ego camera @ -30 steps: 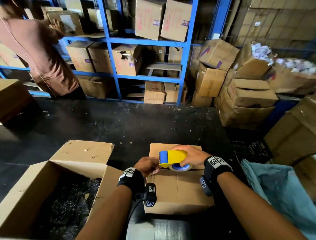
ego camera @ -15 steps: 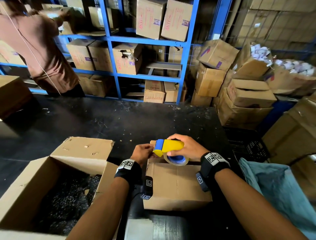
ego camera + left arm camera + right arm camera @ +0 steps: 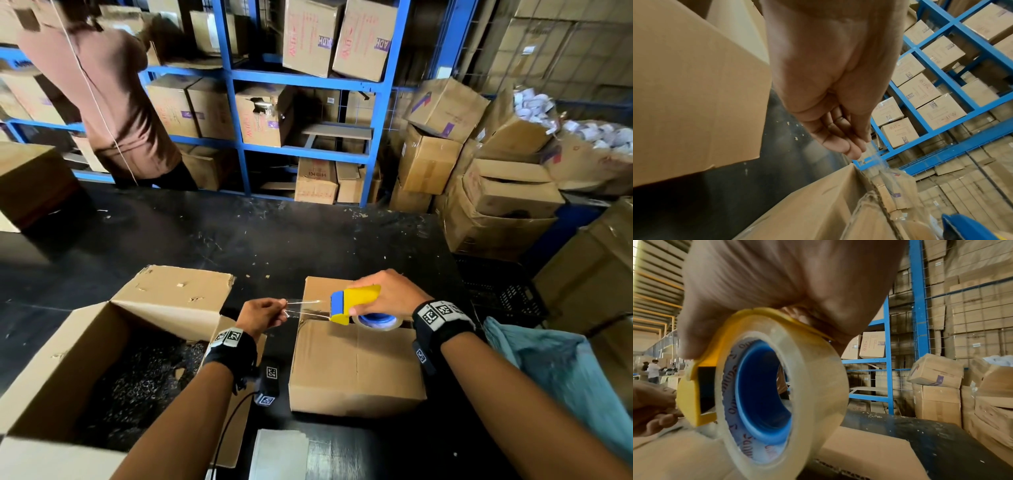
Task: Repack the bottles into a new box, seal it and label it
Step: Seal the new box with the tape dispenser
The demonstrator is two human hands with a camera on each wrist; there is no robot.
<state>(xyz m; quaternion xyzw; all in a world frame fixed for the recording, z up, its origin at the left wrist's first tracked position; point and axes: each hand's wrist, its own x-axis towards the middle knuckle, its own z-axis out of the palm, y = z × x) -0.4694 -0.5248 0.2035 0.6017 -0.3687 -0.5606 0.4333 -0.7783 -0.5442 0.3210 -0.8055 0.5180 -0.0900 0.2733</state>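
A small closed cardboard box (image 3: 356,370) stands on the black table in front of me. My right hand (image 3: 383,294) grips a yellow and blue tape dispenser (image 3: 352,303) with a roll of clear tape (image 3: 781,402) just above the box's top seam. My left hand (image 3: 263,315) pinches the free end of the clear tape strip (image 3: 305,308), stretched left from the dispenser past the box's left edge. In the left wrist view the fingertips (image 3: 851,151) pinch the tape strip (image 3: 875,160) above the box flap (image 3: 818,203). No bottles are visible.
A large open cardboard box (image 3: 85,359) with dark contents stands at my left. A light blue bag (image 3: 565,383) lies at the right. A person in a brown shirt (image 3: 113,102) works at the blue shelving (image 3: 376,113) full of cartons. Stacked cartons (image 3: 496,192) crowd the right.
My left hand has pulled the tape end away from the dispenser to the left, so a strip now spans between the hands. The dispenser stays over the box's top.
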